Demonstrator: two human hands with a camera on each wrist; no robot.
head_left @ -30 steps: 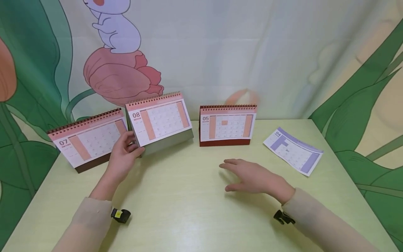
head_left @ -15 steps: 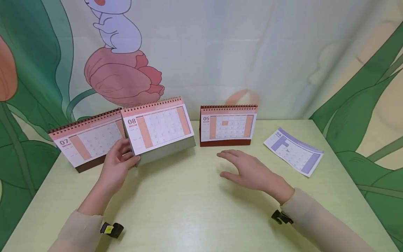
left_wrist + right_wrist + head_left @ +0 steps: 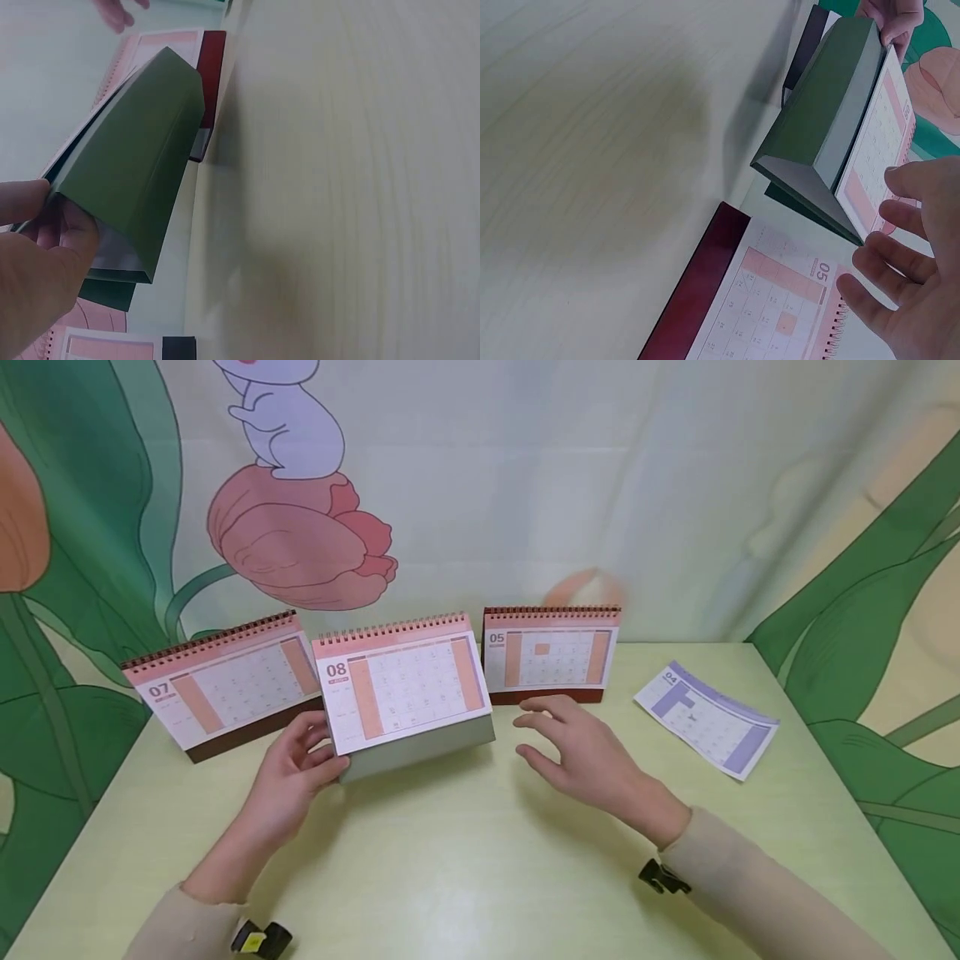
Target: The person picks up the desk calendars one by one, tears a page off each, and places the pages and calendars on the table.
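A desk calendar with a green base and an 08 page (image 3: 408, 681) is in my left hand (image 3: 292, 781). The left thumb and fingers pinch its lower left end, as the left wrist view also shows at the green base (image 3: 135, 157). The calendar tilts back, its underside showing in both wrist views and its shadow on the table. My right hand (image 3: 577, 752) hovers just off the calendar's right end, fingers spread and slightly bent, holding nothing. In the right wrist view, those fingers (image 3: 900, 259) overlap the region beside the page's edge.
A brown-based 07 calendar (image 3: 232, 681) stands at the back left. Behind my right hand is a red-based 05 calendar (image 3: 558, 652). A loose purple 04 sheet (image 3: 708, 718) lies on the light wooden table (image 3: 450, 877) at right. A printed curtain (image 3: 480, 485) hangs behind.
My left hand has brought the 08 calendar nearer to me and a little to the right, away from the 07 calendar. My right hand has moved slightly forward, its fingers bending more.
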